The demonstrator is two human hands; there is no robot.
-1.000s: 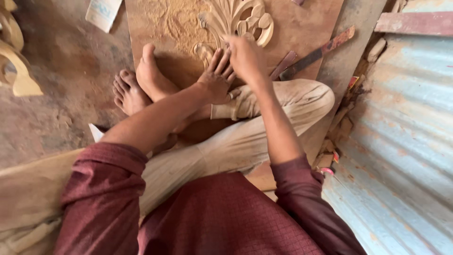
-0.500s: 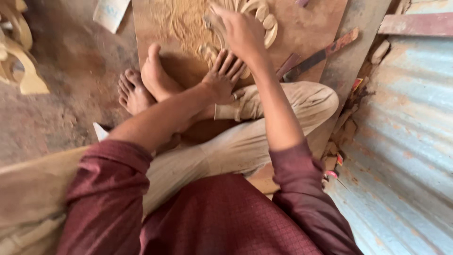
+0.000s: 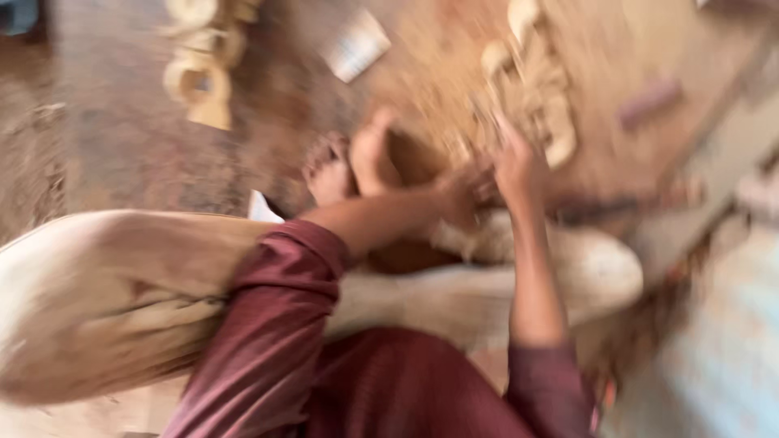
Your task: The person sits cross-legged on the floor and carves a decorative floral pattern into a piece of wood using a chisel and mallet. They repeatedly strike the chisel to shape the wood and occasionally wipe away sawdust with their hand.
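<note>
The view is heavily blurred by motion. I sit cross-legged on the floor with a carved wooden panel in front of my bare feet. My left hand rests near my shin at the panel's near edge. My right hand lies on the pale carved ornament just beside the left one. Whether either hand holds a tool is lost in the blur.
Pale carved wooden pieces lie on the dirt floor at upper left. A white paper lies above my feet. A long tool lies on the board at right. Corrugated metal sheet runs along the right side.
The camera has swung, shifting everything right and blurring it. My right hand has drawn back from the top of the carving toward my left hand.
</note>
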